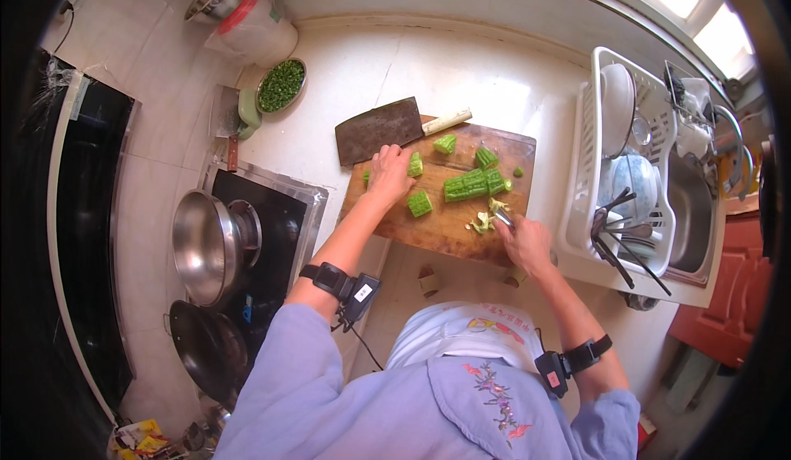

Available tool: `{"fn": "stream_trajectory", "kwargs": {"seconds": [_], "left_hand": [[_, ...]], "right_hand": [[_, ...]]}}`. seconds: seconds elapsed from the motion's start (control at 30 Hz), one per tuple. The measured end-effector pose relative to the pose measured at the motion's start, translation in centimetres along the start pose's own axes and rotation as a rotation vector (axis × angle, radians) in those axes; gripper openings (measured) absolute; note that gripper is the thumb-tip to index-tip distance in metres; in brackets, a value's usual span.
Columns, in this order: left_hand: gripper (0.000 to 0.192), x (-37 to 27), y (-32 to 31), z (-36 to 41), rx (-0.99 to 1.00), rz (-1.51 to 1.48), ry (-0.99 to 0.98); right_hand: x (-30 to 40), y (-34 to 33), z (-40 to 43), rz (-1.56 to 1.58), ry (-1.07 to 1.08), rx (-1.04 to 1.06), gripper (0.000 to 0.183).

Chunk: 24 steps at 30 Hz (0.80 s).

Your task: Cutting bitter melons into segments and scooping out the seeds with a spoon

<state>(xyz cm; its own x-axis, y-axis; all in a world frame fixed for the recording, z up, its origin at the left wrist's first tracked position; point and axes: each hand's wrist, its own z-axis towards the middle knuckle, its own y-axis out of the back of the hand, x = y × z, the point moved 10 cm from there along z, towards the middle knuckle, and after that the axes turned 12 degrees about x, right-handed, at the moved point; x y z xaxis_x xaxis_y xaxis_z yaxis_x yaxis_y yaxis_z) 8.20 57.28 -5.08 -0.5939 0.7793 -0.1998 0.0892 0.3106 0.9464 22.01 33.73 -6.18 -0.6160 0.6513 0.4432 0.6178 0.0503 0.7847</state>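
Observation:
A wooden cutting board [432, 234] carries several pieces of ridged green gourd [466, 186]. My left hand [392, 172] reaches over the board's left side, its fingers at a gourd chunk [415, 164]; whether it grips the chunk I cannot tell. Another cut chunk [419, 203] lies just below. My right hand [525, 242] is closed on a small metal tool [503, 216], perhaps a peeler or spoon, whose end touches pale pulp scraps [482, 221]. A cleaver [380, 131] with a pale handle lies across the board's upper left edge.
A bowl of chopped greens [281, 86] stands at the back left near a lidded white bucket [259, 36]. The hob at left holds a steel pan [201, 247] and a dark wok [207, 349]. At right, a white dish rack [571, 212] with bowls and chopsticks stands beside the sink [687, 212].

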Motion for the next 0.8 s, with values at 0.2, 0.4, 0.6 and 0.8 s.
{"fn": "stream_trajectory", "kwargs": {"seconds": [0.2,0.4,0.6,0.8], "left_hand": [[0.058,-0.3,1.4,0.6,-0.017,-0.098,0.021],[0.048,-1.6,2.5,2.5,0.006,-0.038,0.124],[0.04,-4.4,1.9,5.0,-0.079,-0.274,-0.027],[0.036,-5.5,0.3,6.2,-0.072,-0.117,-0.027]], "right_hand": [[-1.1,0.1,0.4,-0.059,-0.089,0.0,0.06],[-0.9,0.2,0.6,-0.168,-0.108,0.035,0.057],[-1.2,-0.2,0.0,-0.115,-0.029,0.003,0.038],[-0.2,0.0,-0.8,-0.036,0.024,-0.018,0.03]]}}
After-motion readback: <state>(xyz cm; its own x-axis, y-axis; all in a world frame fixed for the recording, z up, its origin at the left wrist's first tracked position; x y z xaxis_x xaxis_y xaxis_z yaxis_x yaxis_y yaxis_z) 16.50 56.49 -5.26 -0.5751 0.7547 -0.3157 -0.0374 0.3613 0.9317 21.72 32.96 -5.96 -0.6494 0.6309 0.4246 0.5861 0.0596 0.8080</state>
